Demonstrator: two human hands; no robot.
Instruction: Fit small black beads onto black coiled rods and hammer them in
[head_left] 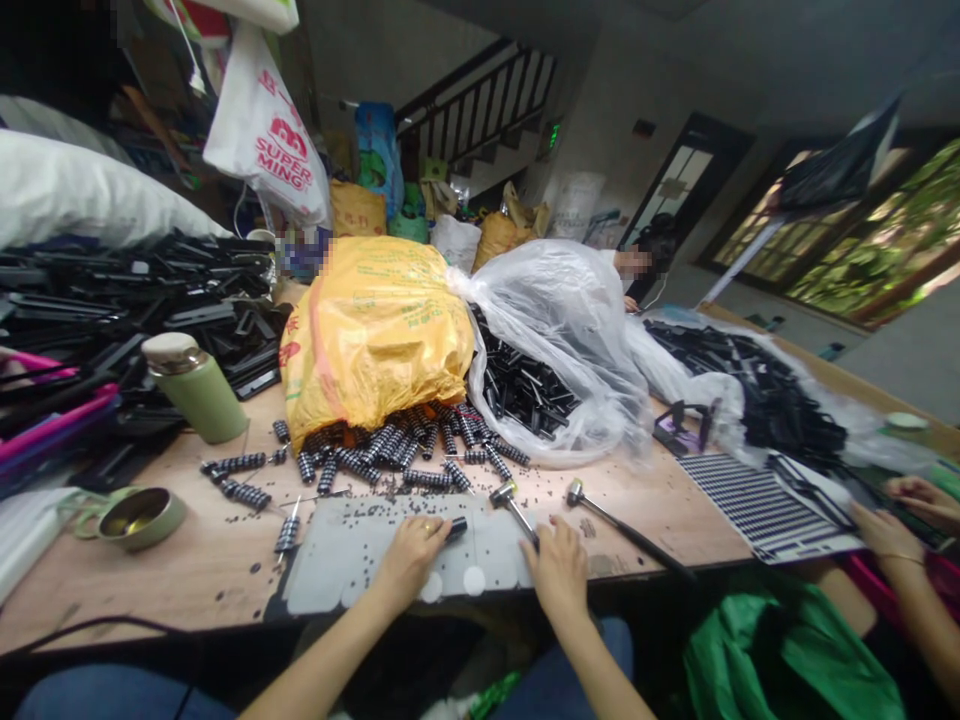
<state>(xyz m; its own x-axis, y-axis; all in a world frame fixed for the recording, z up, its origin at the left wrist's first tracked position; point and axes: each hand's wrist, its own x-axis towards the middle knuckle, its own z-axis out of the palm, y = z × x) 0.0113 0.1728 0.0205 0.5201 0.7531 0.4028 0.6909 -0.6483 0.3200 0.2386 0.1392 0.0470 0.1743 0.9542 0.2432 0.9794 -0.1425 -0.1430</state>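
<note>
While the left hand [417,546] pinches a short black piece [457,528], its long axis toward two o'clock, over the grey plate [330,560], the right hand [557,563] grips a hammer [519,513], whose head lies at two o'clock from the piece, near but apart.

Black piece [456,529], grey plate [322,565], yellow sack [382,335], black-and-white striped sheet [739,500].

Left hand [417,548], right hand [559,562], both curled
</note>
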